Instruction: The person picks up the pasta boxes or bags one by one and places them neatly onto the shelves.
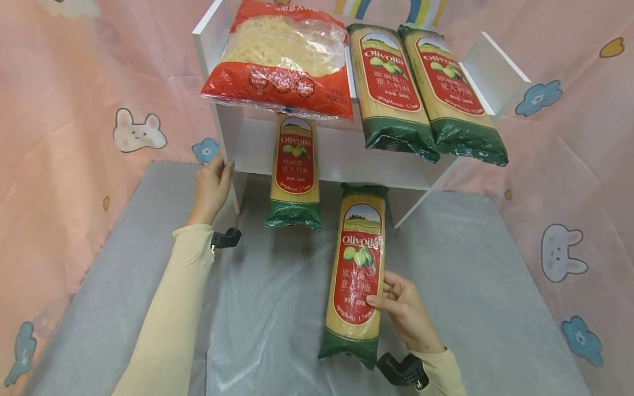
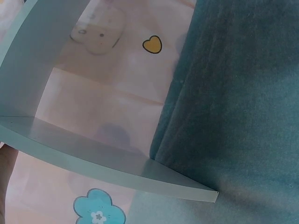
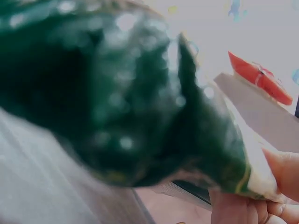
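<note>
My right hand (image 1: 406,313) grips a spaghetti pack (image 1: 358,264) by its right edge near the lower end, thumb on the front. The pack slants upward below the white shelf (image 1: 346,154), its green top close to the lower board. In the right wrist view, the pack's green end (image 3: 126,102) fills much of the frame, and fingers (image 3: 285,172) hold its side. My left hand (image 1: 212,184) holds the front edge of the shelf's left side panel. Another spaghetti pack (image 1: 295,170) lies on the lower board, its green end jutting past the front.
On the upper level lie a red pasta bag (image 1: 282,60) at left and two spaghetti packs (image 1: 391,88) at right, overhanging the front. A grey cloth (image 1: 277,308) covers the table. Behind hangs a pink printed curtain (image 1: 74,137). The left wrist view shows the shelf panel (image 2: 103,168).
</note>
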A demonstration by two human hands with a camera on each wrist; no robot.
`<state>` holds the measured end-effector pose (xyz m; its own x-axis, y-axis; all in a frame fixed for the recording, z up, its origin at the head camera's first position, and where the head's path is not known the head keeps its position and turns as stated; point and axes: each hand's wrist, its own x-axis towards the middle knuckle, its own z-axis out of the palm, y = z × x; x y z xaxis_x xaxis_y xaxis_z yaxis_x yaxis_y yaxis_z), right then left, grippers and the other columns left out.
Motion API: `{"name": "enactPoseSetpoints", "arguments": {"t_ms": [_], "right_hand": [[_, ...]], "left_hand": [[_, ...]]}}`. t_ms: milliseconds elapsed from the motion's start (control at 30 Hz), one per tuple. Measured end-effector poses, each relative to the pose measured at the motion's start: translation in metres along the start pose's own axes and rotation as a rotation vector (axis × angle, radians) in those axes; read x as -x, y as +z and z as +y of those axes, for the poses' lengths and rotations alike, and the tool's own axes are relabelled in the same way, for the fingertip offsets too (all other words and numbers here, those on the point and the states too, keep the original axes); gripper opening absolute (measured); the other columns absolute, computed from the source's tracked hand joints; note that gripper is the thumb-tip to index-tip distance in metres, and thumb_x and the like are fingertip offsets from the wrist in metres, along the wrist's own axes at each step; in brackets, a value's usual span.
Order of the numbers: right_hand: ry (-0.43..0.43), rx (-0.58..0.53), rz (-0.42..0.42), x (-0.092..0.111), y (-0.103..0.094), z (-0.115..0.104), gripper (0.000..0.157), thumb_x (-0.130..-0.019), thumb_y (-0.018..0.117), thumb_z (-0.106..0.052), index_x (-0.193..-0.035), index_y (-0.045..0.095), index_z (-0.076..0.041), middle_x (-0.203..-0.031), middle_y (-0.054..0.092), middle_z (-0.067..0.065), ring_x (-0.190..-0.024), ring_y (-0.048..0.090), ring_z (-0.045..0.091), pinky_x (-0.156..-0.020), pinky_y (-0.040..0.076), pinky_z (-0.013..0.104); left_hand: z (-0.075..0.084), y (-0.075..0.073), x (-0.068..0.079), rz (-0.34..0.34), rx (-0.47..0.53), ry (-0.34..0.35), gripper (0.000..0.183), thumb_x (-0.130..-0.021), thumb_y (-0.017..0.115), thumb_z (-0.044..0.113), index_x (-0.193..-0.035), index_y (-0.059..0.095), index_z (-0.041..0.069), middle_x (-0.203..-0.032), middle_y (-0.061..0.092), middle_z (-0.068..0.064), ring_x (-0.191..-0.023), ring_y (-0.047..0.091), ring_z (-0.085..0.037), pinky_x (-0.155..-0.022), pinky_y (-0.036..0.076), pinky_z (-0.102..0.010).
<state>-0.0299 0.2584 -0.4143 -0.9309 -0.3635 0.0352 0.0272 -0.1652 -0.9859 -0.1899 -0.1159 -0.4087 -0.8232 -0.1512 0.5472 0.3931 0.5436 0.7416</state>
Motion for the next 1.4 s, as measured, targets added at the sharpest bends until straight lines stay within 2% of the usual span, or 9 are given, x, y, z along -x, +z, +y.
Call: {"name": "enactPoseSetpoints", "arguments": {"t_ms": [267, 433, 833, 1200, 1400], "right_hand": [[-0.046, 0.015, -0.028, 0.004, 0.002, -0.008, 0.038, -0.083, 0.052, 0.018, -0.11, 0.062, -0.006, -0.097, 0.071, 0.006, -0.083, 0.069, 0.016, -0.074, 0.054, 0.028], [-0.064, 0.044, -0.033, -0.002, 0.0, -0.015, 0.038, -0.084, 0.051, 0.017, -0.11, 0.062, -0.007, -0.097, 0.071, 0.006, -0.083, 0.069, 0.016, -0.073, 0.054, 0.028], [-0.077, 0.083, -0.031, -0.033, -0.008, -0.029, 0.03, -0.086, 0.052, 0.014, -0.107, 0.062, -0.005, -0.094, 0.072, 0.005, -0.083, 0.068, 0.015, -0.076, 0.052, 0.028], [-0.042, 0.109, 0.042, -0.07, -0.024, -0.028, 0.026, -0.086, 0.053, 0.013, -0.103, 0.061, -0.005, -0.089, 0.072, 0.002, -0.079, 0.068, 0.013, -0.075, 0.052, 0.026], [-0.033, 0.103, 0.044, -0.082, -0.027, -0.033, 0.025, -0.087, 0.052, 0.011, -0.1, 0.063, -0.007, -0.087, 0.072, 0.001, -0.078, 0.067, 0.012, -0.076, 0.051, 0.026]], "left_hand": [[0.001, -0.001, -0.001, 0.012, 0.009, 0.003, 0.024, -0.097, 0.05, 0.003, -0.117, 0.058, -0.006, -0.108, 0.064, -0.026, -0.095, 0.064, -0.039, -0.079, 0.051, -0.049], [0.002, -0.002, -0.001, 0.011, 0.004, 0.001, 0.023, -0.097, 0.05, 0.004, -0.116, 0.058, -0.006, -0.108, 0.064, -0.026, -0.095, 0.064, -0.039, -0.079, 0.051, -0.049], [0.001, -0.002, 0.0, 0.007, 0.014, -0.006, 0.024, -0.097, 0.051, 0.005, -0.118, 0.058, -0.005, -0.108, 0.064, -0.025, -0.097, 0.064, -0.038, -0.079, 0.051, -0.049], [0.0, 0.0, 0.001, 0.002, -0.007, 0.005, 0.021, -0.097, 0.05, 0.005, -0.113, 0.058, -0.006, -0.103, 0.065, -0.026, -0.09, 0.065, -0.037, -0.074, 0.05, -0.048], [-0.001, 0.001, 0.0, 0.002, 0.01, -0.003, 0.022, -0.097, 0.05, 0.004, -0.115, 0.058, -0.006, -0.108, 0.064, -0.026, -0.099, 0.063, -0.039, -0.082, 0.05, -0.049]]}}
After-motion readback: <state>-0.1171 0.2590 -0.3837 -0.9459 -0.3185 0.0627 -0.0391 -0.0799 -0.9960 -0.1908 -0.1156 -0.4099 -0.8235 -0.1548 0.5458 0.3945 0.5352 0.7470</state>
